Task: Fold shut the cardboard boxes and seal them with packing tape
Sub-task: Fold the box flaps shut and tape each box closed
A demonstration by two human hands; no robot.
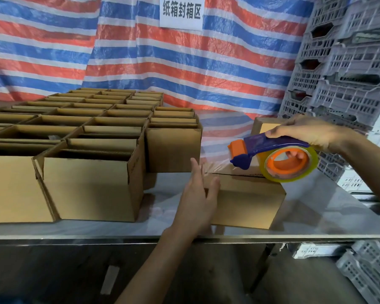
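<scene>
Cardboard boxes, plain tan-brown; tape dispenser, dark blue body with orange front guard and orange hub; tape roll, translucent yellowish; tarpaulin, repeating red, blue and white stripes; sign, white with black characters; crates, pale grey, perforated lattice; bench, glossy grey.

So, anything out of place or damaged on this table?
Nothing stands out. The open brown cardboard boxes stand in tidy rows, and the closed box sits under the blue-and-orange tape dispenser in the right hand.
</scene>
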